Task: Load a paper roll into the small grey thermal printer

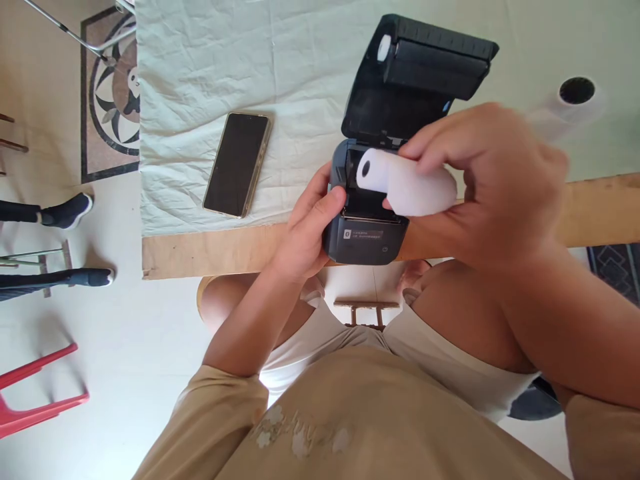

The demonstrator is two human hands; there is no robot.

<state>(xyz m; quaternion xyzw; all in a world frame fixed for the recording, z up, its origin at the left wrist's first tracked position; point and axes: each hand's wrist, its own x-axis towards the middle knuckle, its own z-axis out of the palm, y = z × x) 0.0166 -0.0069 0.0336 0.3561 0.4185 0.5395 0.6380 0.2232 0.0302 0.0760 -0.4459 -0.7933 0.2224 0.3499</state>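
A small dark label printer point(367, 241) stands over the table's front edge with its lid point(380, 100) swung up. My left hand point(313, 223) is closed around the printer's left side, thumb on its rim. Pinched in my right hand point(500, 180) is a white paper roll point(420, 187), held just over the open paper bay, its loose end partly unwound. Whether the roll touches the bay I cannot tell. Behind my right hand, a second white roll point(577, 100) with a dark core hole lies on the cloth, slightly blurred.
A smartphone point(237, 163) lies dark-screened on the pale green cloth point(200, 60), left of the printer. The table's bare wooden edge point(215, 252) runs along the front. At left on the floor are a person's feet point(67, 210) and a red stool point(45, 413).
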